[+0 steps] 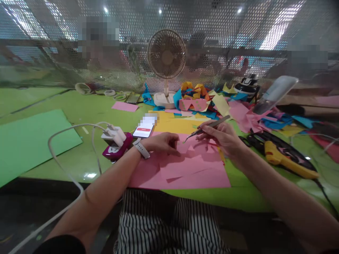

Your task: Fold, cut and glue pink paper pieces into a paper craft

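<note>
My right hand (pixel 221 137) grips metal tweezers (pixel 209 126), their bent tip pointing down to the left. Close to that tip, a tiny green paper bit (pixel 183 142) shows against the pink paper. My left hand (pixel 165 143) rests on the pink sheet (pixel 148 176), fingers curled, with a gap between thumb and forefinger. Whether a pink piece lies under its fingertips I cannot make out. Cut pink pieces (pixel 182 169) overlap on the sheet between and below both hands. Yellow paper (pixel 169 125) lies behind it.
A phone (pixel 145 127) and a purple power strip (pixel 116 148) with chargers are left of my hands. Rightward lies a yellow glue gun (pixel 288 164). Behind stand a fan (pixel 166 56), pink paper glasses (pixel 192 104) and coloured scraps. Green card (pixel 37 137) lies far left.
</note>
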Demonstrator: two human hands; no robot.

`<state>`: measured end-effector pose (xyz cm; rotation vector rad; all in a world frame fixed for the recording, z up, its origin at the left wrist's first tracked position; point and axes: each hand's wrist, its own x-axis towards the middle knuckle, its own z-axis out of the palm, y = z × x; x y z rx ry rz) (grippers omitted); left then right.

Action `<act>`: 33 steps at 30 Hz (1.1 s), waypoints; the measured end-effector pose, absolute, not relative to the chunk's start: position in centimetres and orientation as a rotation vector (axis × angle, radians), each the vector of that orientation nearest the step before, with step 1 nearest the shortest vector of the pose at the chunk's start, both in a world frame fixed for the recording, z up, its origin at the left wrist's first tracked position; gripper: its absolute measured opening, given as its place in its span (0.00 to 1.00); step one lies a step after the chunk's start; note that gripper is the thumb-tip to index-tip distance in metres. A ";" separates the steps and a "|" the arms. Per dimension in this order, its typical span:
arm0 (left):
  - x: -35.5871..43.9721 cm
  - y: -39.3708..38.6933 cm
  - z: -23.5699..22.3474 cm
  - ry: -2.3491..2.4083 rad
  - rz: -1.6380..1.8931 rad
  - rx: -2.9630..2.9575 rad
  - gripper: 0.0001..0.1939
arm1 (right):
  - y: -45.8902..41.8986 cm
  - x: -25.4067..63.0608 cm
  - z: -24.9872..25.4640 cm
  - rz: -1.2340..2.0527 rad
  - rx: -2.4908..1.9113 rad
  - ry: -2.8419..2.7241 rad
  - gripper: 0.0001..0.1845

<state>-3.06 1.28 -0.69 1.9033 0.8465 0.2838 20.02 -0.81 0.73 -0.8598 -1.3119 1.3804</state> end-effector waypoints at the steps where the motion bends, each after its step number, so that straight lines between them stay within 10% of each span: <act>1: -3.0 1.3 -0.6 0.844 0.281 1.913 0.15 | -0.9 20.0 0.7 1.386 -0.868 -1.318 0.13; 33: -2.8 1.1 -0.4 0.925 0.215 1.851 0.15 | -0.8 19.1 -0.9 1.371 -0.970 -1.413 0.11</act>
